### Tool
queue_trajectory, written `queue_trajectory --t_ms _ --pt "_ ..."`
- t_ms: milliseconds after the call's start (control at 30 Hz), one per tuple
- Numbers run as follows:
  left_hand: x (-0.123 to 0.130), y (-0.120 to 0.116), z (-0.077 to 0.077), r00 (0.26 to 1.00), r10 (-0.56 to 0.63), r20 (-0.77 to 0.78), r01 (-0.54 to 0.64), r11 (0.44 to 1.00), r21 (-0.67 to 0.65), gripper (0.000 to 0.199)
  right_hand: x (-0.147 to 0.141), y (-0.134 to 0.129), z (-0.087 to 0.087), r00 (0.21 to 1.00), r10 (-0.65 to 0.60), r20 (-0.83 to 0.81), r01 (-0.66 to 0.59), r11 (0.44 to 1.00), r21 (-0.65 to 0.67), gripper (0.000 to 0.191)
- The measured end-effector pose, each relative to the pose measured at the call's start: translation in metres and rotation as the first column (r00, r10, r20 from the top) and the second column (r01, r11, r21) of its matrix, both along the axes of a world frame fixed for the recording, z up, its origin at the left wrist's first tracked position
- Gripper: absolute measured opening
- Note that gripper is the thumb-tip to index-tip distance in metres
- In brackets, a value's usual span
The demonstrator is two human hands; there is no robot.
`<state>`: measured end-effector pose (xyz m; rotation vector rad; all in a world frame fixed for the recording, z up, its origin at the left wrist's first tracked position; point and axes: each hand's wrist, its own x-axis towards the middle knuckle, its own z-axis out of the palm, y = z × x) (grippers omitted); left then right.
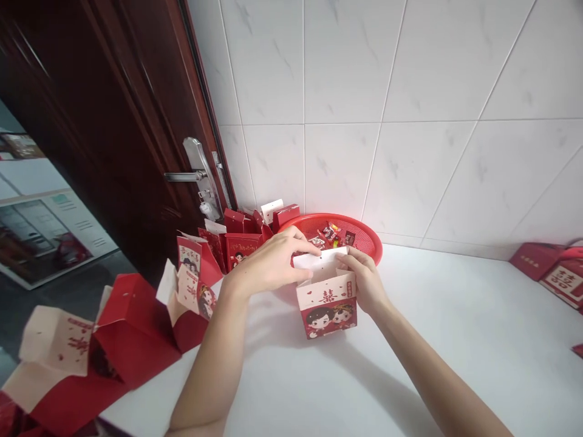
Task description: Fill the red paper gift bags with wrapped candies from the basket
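Background first: we have a dark wooden door (104, 121) with a steel lever handle (186, 176) at left, and a white tiled wall (346, 121) rising behind a white bench (455, 346). Working left to right, we log flat red-and-cream card blanks (132, 321) at the near left corner of the bench. Next come folded red boxes (241, 252), printed with a cartoon couple, clustered by the door. Beyond them, a round red plastic basket (364, 233) holds wrapped sweets (328, 235).

Our left hand (268, 264) enters from lower left, its fingers (305, 238) curved over the white top flap (319, 261) of a box (327, 309). Our right hand (364, 282) is closed on the box's right edge, with the thumb on the flap. The box sits just in front of the basket, printed face toward us, its top not yet closed. We cannot tell whether its base touches the bench.

We judge the box light and stiff only along its creases. Its thin panels would likely dent if squeezed, so the top edges and corners seem the best holds. At far right, more red boxes (553, 270) lie against the wall.
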<state>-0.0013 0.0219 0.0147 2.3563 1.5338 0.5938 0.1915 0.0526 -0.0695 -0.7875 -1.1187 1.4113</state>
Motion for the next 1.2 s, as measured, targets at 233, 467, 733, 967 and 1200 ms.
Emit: queue_trajectory --t_ms 233,467,733,967,1200 --pt "0.010 0.007 -0.006 0.969 -0.219 -0.117 0.194 0.962 -0.194 0.015 0.010 0.003 -0.001 0.946 0.239 0.219 -0.259 0.964 0.066 0.032" --pt "0.028 0.021 -0.011 0.939 -0.338 -0.065 0.285 0.867 -0.408 0.021 0.040 0.008 0.017 0.786 0.398 0.473 -0.483 0.873 0.067 0.025" --pt "0.031 0.035 -0.022 0.833 -0.550 0.070 0.507 0.704 -0.498 0.030 0.060 0.015 0.021 0.560 0.507 0.655 -0.683 0.730 0.018 0.029" --pt "-0.013 0.053 -0.023 0.731 -0.443 0.519 0.652 0.679 -0.338 0.043 0.077 0.020 0.031 0.664 0.342 0.665 -0.596 0.779 0.195 0.037" --pt "-0.003 0.086 -0.051 0.797 -0.198 0.571 0.298 0.951 -0.087 0.029 0.077 0.078 0.023 0.835 -0.002 0.550 -0.220 0.916 0.336 0.031"
